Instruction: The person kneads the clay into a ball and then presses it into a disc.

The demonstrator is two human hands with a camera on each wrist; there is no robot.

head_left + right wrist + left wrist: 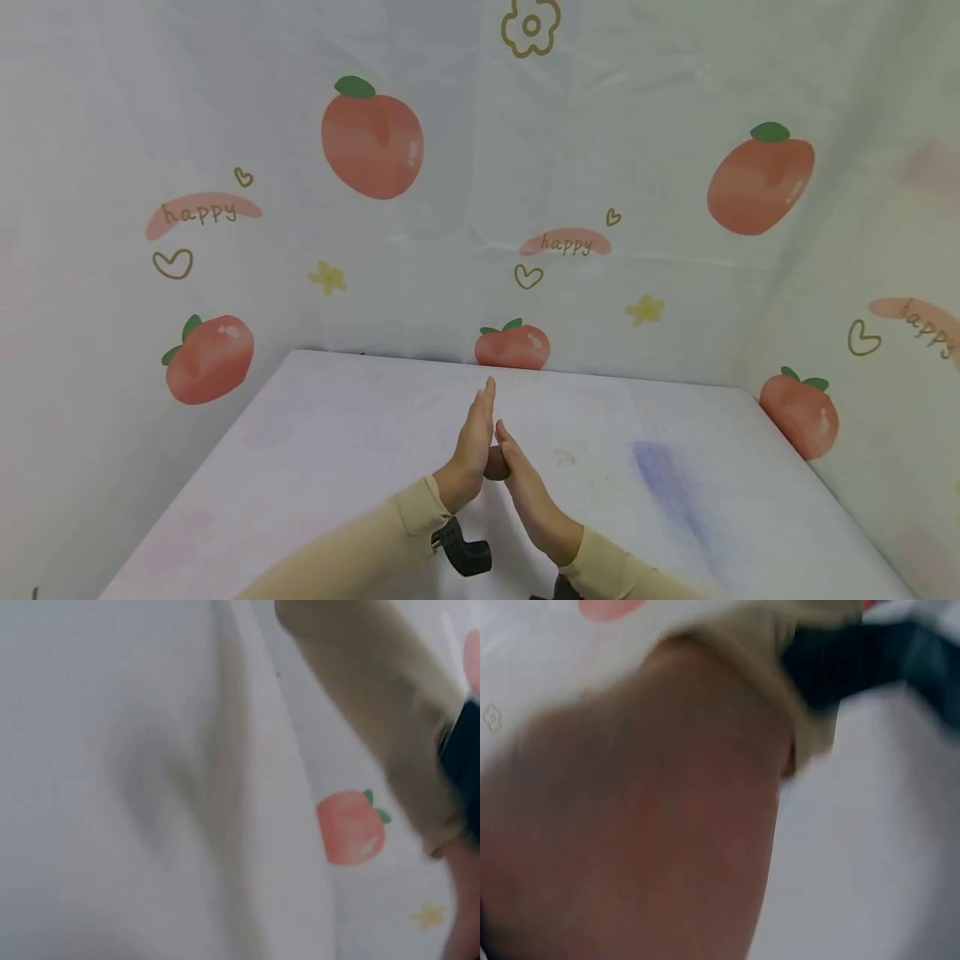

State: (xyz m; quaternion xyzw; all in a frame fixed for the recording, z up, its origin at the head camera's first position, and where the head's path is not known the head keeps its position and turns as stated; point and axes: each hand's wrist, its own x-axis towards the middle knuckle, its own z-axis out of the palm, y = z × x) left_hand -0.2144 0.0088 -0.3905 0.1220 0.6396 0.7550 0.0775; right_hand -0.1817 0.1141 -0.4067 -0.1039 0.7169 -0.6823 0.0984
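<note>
The left hand [474, 446] stands on edge above the table [315, 467], fingers straight and pointing away from the person, palm turned toward the other hand. The right hand [528, 492] lies against it, palm to palm, its fingers also straight and reaching a little less far forward. Pressed between the two palms is a small brown lump [496, 463], rounded, perhaps dough or clay; only its near side shows in the gap just below the right fingertips. Neither hand curls round it: flat palms alone hold it.

Both forearms wear beige sleeves [375, 542], and a black wrist mount [463, 547] sits under the left cuff. Beyond the hands, a white sheet printed with peaches [372, 143] and the word "happy" hangs behind and to both sides of the table. To the right of the right hand the tabletop bears a faint bluish smear [663, 479].

The wrist views are blurred: the left shows skin close up and a beige cuff [780, 645], the right a sleeve [375, 705] before the peach sheet.
</note>
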